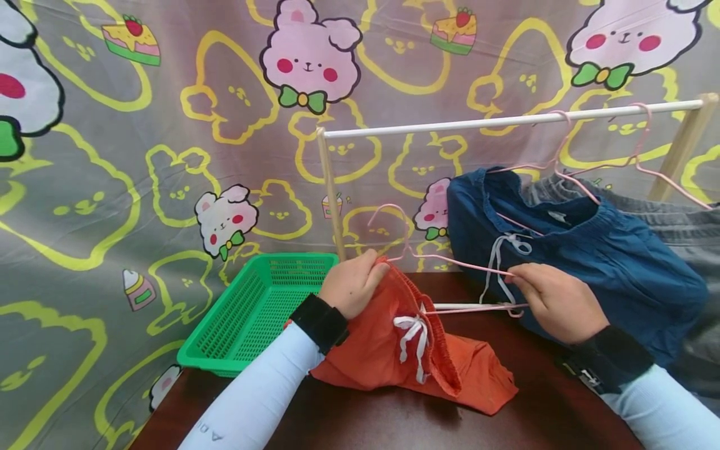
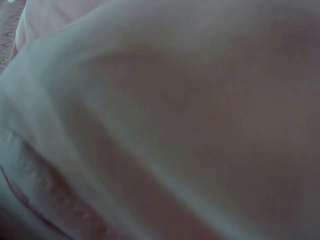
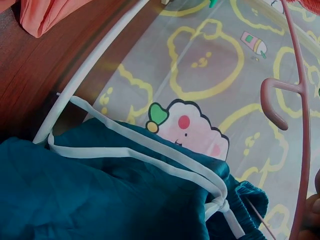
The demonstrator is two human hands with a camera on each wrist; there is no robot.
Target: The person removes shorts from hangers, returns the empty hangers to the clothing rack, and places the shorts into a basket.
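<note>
Orange drawstring shorts (image 1: 360,356) lie bunched over the table, their elastic waistband turned to the right and a white drawstring tied at the front. My left hand (image 1: 351,284) pinches the upper corner of that waistband. A pink hanger (image 1: 450,257) has its left end at this corner, and its lower bar runs into the waist opening. By its right end the hanger is gripped in my right hand (image 1: 559,303). In the right wrist view the hanger (image 3: 303,125) runs down to my fingertips (image 3: 314,207). Blurred close fabric (image 2: 200,125) fills the left wrist view.
A white-barred rack (image 1: 450,126) with wooden posts stands behind. Blue shorts (image 1: 607,250) and grey trousers (image 1: 669,219) hang from it on pink hangers, close to my right hand. At the left sits a green basket (image 1: 197,356) on the dark table (image 1: 405,419), before a patterned curtain.
</note>
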